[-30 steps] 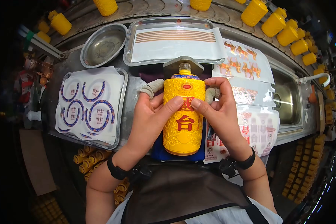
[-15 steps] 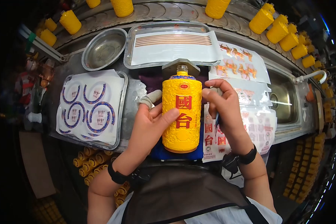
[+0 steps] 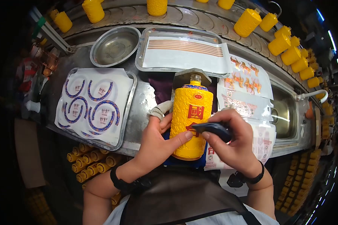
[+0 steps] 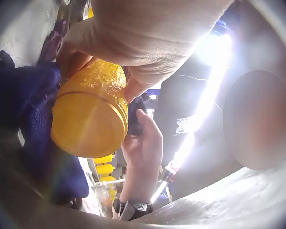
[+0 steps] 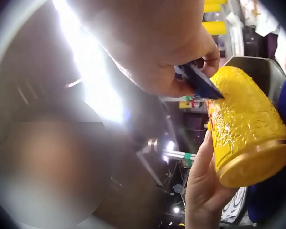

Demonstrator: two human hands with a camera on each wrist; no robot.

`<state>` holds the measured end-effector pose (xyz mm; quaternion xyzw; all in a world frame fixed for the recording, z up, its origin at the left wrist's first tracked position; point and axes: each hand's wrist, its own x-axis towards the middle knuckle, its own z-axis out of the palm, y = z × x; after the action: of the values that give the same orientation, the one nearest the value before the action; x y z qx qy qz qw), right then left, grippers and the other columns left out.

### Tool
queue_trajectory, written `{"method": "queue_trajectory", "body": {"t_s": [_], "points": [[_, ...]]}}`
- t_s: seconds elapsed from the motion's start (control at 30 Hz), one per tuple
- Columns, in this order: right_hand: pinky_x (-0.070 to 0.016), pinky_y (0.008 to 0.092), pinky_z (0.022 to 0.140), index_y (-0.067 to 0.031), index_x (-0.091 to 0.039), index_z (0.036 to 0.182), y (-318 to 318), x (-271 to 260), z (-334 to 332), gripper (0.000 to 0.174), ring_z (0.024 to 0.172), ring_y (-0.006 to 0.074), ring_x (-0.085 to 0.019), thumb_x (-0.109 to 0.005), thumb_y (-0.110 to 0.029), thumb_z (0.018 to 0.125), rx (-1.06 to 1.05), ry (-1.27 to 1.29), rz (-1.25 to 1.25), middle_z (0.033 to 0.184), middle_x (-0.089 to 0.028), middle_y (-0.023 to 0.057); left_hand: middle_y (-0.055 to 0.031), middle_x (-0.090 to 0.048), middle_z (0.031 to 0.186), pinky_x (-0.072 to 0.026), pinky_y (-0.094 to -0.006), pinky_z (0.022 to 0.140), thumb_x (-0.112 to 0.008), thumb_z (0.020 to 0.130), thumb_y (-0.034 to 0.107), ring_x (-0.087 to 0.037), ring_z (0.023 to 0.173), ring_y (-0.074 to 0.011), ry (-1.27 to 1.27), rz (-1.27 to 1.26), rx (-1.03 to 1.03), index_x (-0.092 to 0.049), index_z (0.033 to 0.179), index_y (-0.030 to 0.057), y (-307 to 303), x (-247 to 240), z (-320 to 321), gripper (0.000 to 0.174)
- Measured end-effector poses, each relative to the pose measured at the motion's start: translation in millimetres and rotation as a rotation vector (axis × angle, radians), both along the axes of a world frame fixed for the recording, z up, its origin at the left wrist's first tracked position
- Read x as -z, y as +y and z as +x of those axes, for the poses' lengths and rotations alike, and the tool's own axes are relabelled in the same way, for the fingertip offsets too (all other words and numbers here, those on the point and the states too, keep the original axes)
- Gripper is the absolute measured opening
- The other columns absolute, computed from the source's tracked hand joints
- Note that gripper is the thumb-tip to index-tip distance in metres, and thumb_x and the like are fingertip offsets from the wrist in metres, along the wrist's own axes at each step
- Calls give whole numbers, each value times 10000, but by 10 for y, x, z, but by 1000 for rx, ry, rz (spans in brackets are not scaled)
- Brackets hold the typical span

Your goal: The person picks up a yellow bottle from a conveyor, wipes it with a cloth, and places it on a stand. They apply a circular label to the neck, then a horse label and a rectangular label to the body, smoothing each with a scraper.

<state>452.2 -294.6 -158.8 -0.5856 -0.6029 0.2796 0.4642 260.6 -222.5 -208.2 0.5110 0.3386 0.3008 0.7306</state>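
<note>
A yellow embossed bottle (image 3: 189, 144) with red characters, a small red oval label and a blue patterned band lies face up, its clear glass neck away from me, against a metal rest (image 3: 181, 77). My left hand (image 3: 154, 142) holds its left side, thumb across the lower front; a whitish cloth wrap (image 3: 160, 111) covers a finger. My right hand (image 3: 233, 140) grips a dark blue scraper (image 3: 219, 131), its tip at the lower red character. In the right wrist view the scraper's pointed edge (image 5: 214, 91) meets the bottle's embossed face. Blue cloth (image 4: 35, 109) lies under the bottle.
Left stands a tray (image 3: 121, 137) with sheets of blue curved decals. Behind are a metal bowl (image 3: 94, 60) and another tray (image 3: 141, 60) with a striped sheet. Decal sheets (image 3: 264, 88) lie right, beside a sink (image 3: 297, 112). Yellow bottles (image 3: 248, 23) line the conveyor beyond.
My right hand left the bottle's front, picked up the blue scraper at the right side and brought it onto the lower character. My left hand stays on the bottle; the view has shifted slightly.
</note>
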Motion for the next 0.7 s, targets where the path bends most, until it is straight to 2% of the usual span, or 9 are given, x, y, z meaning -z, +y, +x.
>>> {"method": "queue_trajectory", "body": {"t_s": [0.03,0.1,0.2,0.3,0.37,0.43,0.53,0.63,0.7], "points": [[-512,343,688,-8,-607,1034,62,10,-8,319,790,281,-652,-740,6,744,-50,-135,96,894,-648,135,-236,-469,1415,-376,-365,1104,-759,857,93,-478,1307,-237,5,22,4,-252,1423,-35,6,15,5,770],[-523,300,712,0,-639,1050,222,2,42,314,795,235,-667,-760,-9,761,-89,-338,187,929,-671,125,-232,-470,1417,-378,-361,1103,-756,857,91,-476,1309,-234,-6,20,9,-256,1419,-32,16,-15,13,762],[-524,297,704,-3,-637,1058,605,5,162,298,803,235,-666,-724,22,774,5,-414,310,910,-665,125,-228,-470,1420,-374,-359,1106,-754,858,90,-472,1314,-234,2,-7,20,-260,1418,-28,9,-20,11,756],[-522,324,659,-17,-616,1039,791,63,315,274,757,248,-665,-710,9,783,151,-345,308,878,-655,125,-228,-470,1419,-370,-356,1109,-753,858,87,-468,1318,-236,18,17,20,-265,1417,-27,18,-51,12,750],[-532,294,673,2,-626,1021,646,86,315,239,784,184,-678,-720,3,801,225,-231,286,881,-666,111,-230,-471,1417,-371,-354,1109,-752,857,83,-467,1319,-236,23,40,13,-271,1414,-27,26,-60,-4,744],[-537,301,695,11,-641,1021,398,32,210,260,818,183,-688,-747,-1,784,130,-165,235,899,-677,123,-230,-471,1416,-373,-352,1107,-752,857,78,-467,1319,-235,21,53,18,-278,1409,-28,35,-42,-9,735],[-535,314,699,-3,-647,1033,308,21,81,295,786,234,-686,-758,2,759,5,-296,215,884,-674,134,-225,-471,1409,-365,-372,1112,-776,835,87,-477,1308,-236,15,9,24,-262,1432,-22,49,-40,3,795],[-526,302,659,-13,-640,1004,629,106,248,234,740,212,-676,-730,-15,788,276,-242,232,857,-669,126,-225,-473,1400,-359,-378,1116,-780,831,88,-488,1296,-234,14,-40,38,-254,1438,-24,23,-28,13,811],[-528,267,676,-14,-642,1002,669,90,322,217,750,150,-669,-719,-17,799,278,-193,230,876,-684,98,-225,-477,1394,-359,-377,1115,-781,830,92,-490,1294,-233,31,5,29,-254,1437,-27,45,-18,-1,813]]}}
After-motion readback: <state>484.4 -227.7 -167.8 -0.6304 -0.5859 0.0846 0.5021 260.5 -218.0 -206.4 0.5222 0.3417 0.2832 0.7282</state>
